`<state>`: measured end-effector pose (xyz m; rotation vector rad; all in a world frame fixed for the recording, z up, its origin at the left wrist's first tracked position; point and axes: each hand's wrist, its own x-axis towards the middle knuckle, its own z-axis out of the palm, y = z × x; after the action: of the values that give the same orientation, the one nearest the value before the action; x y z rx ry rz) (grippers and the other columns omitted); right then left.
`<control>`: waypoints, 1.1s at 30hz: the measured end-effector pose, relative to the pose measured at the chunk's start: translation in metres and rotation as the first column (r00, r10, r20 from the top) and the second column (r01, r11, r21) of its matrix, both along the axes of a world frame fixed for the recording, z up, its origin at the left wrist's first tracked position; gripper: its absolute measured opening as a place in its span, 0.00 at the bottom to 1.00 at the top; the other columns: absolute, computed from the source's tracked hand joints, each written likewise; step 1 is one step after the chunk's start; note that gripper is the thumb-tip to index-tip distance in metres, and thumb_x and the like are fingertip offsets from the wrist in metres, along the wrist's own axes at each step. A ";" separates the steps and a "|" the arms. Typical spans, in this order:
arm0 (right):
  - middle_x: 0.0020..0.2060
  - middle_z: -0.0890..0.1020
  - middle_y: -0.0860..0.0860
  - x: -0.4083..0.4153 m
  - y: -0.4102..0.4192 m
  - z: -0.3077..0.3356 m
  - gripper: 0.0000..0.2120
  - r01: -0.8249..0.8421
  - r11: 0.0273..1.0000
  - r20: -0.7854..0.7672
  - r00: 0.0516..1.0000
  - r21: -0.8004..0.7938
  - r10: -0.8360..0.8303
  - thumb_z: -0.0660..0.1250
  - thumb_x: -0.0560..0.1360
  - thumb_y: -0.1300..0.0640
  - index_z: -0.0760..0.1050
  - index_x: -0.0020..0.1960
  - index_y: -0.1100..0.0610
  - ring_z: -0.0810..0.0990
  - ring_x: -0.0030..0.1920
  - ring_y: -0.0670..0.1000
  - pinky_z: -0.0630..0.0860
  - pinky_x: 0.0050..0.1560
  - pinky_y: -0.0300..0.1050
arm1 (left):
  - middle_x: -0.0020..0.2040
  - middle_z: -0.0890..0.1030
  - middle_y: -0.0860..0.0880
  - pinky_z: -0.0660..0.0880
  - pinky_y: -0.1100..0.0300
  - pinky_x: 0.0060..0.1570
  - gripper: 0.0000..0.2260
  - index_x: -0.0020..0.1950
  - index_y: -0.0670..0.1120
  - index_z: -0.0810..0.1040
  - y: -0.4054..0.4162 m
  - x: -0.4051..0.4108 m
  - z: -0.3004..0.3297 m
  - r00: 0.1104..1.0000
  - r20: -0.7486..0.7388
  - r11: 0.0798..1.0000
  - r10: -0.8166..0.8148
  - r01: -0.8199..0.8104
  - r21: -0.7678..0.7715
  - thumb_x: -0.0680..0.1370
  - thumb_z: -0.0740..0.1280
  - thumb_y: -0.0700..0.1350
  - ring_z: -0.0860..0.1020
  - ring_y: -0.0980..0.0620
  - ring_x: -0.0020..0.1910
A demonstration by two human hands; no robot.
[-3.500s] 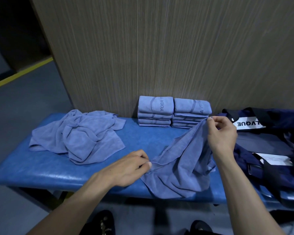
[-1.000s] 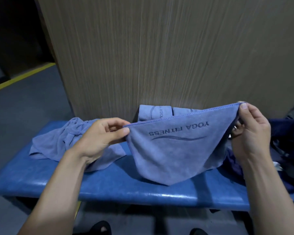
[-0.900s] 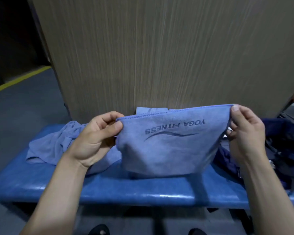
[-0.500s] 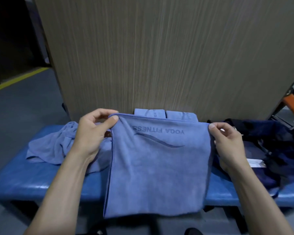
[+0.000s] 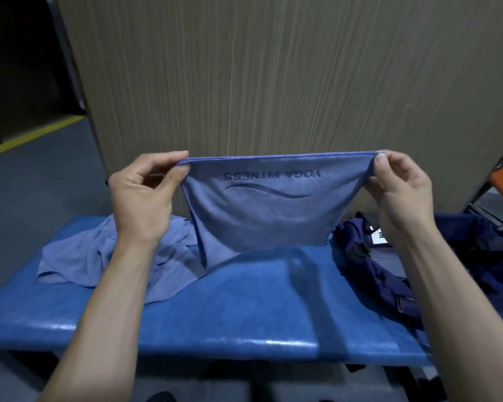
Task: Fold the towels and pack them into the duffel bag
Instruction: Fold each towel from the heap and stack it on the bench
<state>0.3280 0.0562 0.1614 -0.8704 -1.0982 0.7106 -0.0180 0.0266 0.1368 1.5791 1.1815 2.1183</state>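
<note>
A wood-grain panel (image 5: 273,82) is filling the background, with a blue padded bench (image 5: 244,314) running across in front of it. I am watching the left hand (image 5: 145,195) pinching the upper left corner of a blue towel (image 5: 262,210) between thumb and fingers, while the right hand (image 5: 398,190) is pinching the upper right corner the same way. Between them the towel's top edge is stretching taut and level, held up in the air above the bench; it is hanging doubled, its printed "YOGA FITNESS" lettering reading upside down to me, and its lower left tail is drooping down toward the bench. To the left, behind the left forearm, a crumpled heap of towels (image 5: 99,256) is lying on the bench. To the right, the dark navy duffel bag (image 5: 389,271) is sitting on the bench end, partly hidden behind the right forearm, a white label (image 5: 378,236) showing on it. I cannot tell whether the bag is holding anything.
</note>
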 end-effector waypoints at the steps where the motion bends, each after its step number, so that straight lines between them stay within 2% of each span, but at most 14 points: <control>1: 0.42 0.81 0.48 0.001 0.001 0.001 0.03 -0.016 1.000 -0.023 1.000 0.023 0.016 0.67 0.81 0.57 0.79 0.50 0.54 0.78 0.46 0.50 0.79 0.55 0.46 | 0.48 0.86 0.52 0.78 0.62 0.50 0.09 0.52 0.50 0.85 0.000 0.002 0.001 1.000 0.001 1.000 -0.003 0.003 0.015 0.76 0.74 0.37 0.83 0.57 0.46; 4: 0.42 0.82 0.50 0.009 -0.010 -0.011 0.05 -0.065 0.997 -0.064 0.996 0.035 0.067 0.65 0.83 0.58 0.79 0.50 0.55 0.79 0.43 0.49 0.79 0.50 0.44 | 0.45 0.86 0.56 0.77 0.64 0.48 0.08 0.51 0.48 0.85 -0.005 0.004 0.001 0.997 -0.057 0.999 -0.052 0.052 -0.005 0.75 0.75 0.37 0.82 0.58 0.44; 7: 0.35 0.80 0.47 0.017 -0.035 -0.052 0.08 -0.102 0.993 -0.066 0.993 -0.057 0.098 0.61 0.83 0.61 0.78 0.48 0.57 0.75 0.34 0.44 0.73 0.38 0.35 | 0.42 0.87 0.55 0.76 0.66 0.46 0.07 0.48 0.47 0.86 -0.019 -0.005 -0.010 0.955 -0.113 0.948 -0.273 0.247 -0.201 0.74 0.74 0.35 0.81 0.59 0.42; 9: 0.34 0.81 0.47 0.025 -0.054 -0.089 0.11 -0.154 0.973 -0.133 0.982 -0.175 0.131 0.61 0.82 0.63 0.79 0.45 0.56 0.76 0.33 0.43 0.74 0.36 0.33 | 0.44 0.87 0.50 0.76 0.65 0.45 0.05 0.45 0.47 0.87 -0.033 -0.015 -0.023 0.877 -0.166 0.844 -0.451 0.358 -0.400 0.72 0.76 0.38 0.82 0.57 0.43; 11: 0.36 0.82 0.50 0.032 -0.070 -0.118 0.11 -0.211 0.931 -0.164 0.972 -0.298 0.168 0.63 0.79 0.62 0.82 0.42 0.55 0.79 0.36 0.46 0.77 0.38 0.34 | 0.44 0.87 0.47 0.77 0.61 0.47 0.07 0.47 0.49 0.87 -0.047 -0.022 -0.036 0.794 -0.210 0.734 -0.571 0.379 -0.563 0.70 0.79 0.41 0.82 0.54 0.45; 14: 0.35 0.80 0.53 0.039 -0.085 -0.130 0.08 -0.246 0.877 -0.140 0.969 -0.413 0.206 0.66 0.74 0.58 0.83 0.39 0.54 0.78 0.34 0.48 0.76 0.36 0.34 | 0.40 0.86 0.49 0.74 0.67 0.42 0.07 0.45 0.50 0.88 -0.064 -0.030 -0.052 0.680 -0.129 0.500 -0.722 0.383 -0.777 0.71 0.79 0.39 0.79 0.58 0.39; 17: 0.32 0.75 0.52 0.041 -0.095 -0.130 0.05 -0.293 0.841 -0.114 0.956 -0.455 0.271 0.68 0.72 0.57 0.82 0.40 0.55 0.75 0.31 0.46 0.75 0.34 0.35 | 0.40 0.84 0.50 0.73 0.69 0.43 0.08 0.48 0.49 0.88 -0.075 -0.032 -0.064 0.567 -0.065 0.305 -0.821 0.340 -0.890 0.71 0.78 0.40 0.78 0.60 0.39; 20: 0.30 0.67 0.51 0.044 -0.102 -0.137 0.05 -0.297 0.763 -0.003 0.933 -0.574 0.360 0.67 0.75 0.57 0.78 0.42 0.58 0.70 0.30 0.46 0.72 0.33 0.38 | 0.39 0.83 0.54 0.71 0.70 0.43 0.07 0.50 0.47 0.86 -0.079 -0.027 -0.073 0.476 -0.028 0.173 -0.879 0.263 -0.949 0.74 0.77 0.39 0.76 0.62 0.39; 23: 0.31 0.70 0.51 0.048 -0.100 -0.143 0.06 -0.275 0.679 0.044 0.910 -0.681 0.412 0.67 0.78 0.58 0.77 0.44 0.59 0.69 0.32 0.48 0.68 0.34 0.40 | 0.39 0.82 0.58 0.69 0.70 0.44 0.05 0.50 0.45 0.84 -0.075 -0.022 -0.078 0.412 -0.050 0.163 -0.910 0.244 -0.956 0.76 0.75 0.39 0.75 0.63 0.39; 25: 0.35 0.75 0.54 0.050 -0.096 -0.147 0.06 -0.232 0.624 0.079 0.900 -0.746 0.429 0.67 0.79 0.57 0.78 0.46 0.59 0.72 0.33 0.50 0.69 0.33 0.40 | 0.42 0.81 0.56 0.70 0.69 0.46 0.04 0.51 0.43 0.83 -0.070 -0.023 -0.080 0.451 -0.033 0.190 -0.892 0.308 -0.932 0.77 0.74 0.39 0.75 0.61 0.42; 28: 0.37 0.78 0.54 0.047 -0.086 -0.154 0.06 -0.167 0.592 0.111 0.907 -0.788 0.405 0.66 0.81 0.58 0.79 0.46 0.57 0.76 0.32 0.50 0.70 0.31 0.39 | 0.42 0.77 0.50 0.71 0.67 0.45 0.06 0.48 0.43 0.81 -0.061 -0.019 -0.088 0.567 0.128 0.162 -0.813 0.432 -0.887 0.74 0.74 0.42 0.74 0.57 0.42; 30: 0.35 0.77 0.53 0.043 -0.074 -0.162 0.08 -0.063 0.644 0.201 0.923 -0.762 0.328 0.66 0.81 0.58 0.77 0.44 0.57 0.73 0.29 0.48 0.66 0.26 0.38 | 0.40 0.73 0.46 0.73 0.64 0.40 0.08 0.46 0.46 0.79 -0.053 -0.014 -0.097 0.650 0.269 0.115 -0.711 0.485 -0.867 0.70 0.73 0.44 0.72 0.54 0.39; 31: 0.33 0.76 0.52 0.040 -0.067 -0.168 0.09 0.006 0.690 0.278 0.918 -0.724 0.284 0.67 0.81 0.59 0.76 0.43 0.58 0.71 0.30 0.48 0.65 0.27 0.39 | 0.39 0.73 0.45 0.74 0.61 0.39 0.08 0.46 0.46 0.78 -0.048 -0.011 -0.101 0.690 0.304 0.107 -0.657 0.485 -0.868 0.69 0.73 0.44 0.72 0.53 0.38; 33: 0.32 0.77 0.51 0.034 -0.053 -0.178 0.09 0.136 0.777 0.463 0.860 -0.615 0.216 0.67 0.81 0.58 0.76 0.42 0.59 0.70 0.34 0.49 0.65 0.32 0.44 | 0.38 0.76 0.44 0.78 0.58 0.36 0.05 0.47 0.45 0.76 -0.038 -0.007 -0.108 0.766 0.296 0.128 -0.571 0.440 -0.889 0.74 0.71 0.40 0.76 0.51 0.35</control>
<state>0.3617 0.0027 -0.0170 -1.7008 -1.3741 0.9395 -0.0249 -0.0117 0.0283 1.1813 1.2413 0.5538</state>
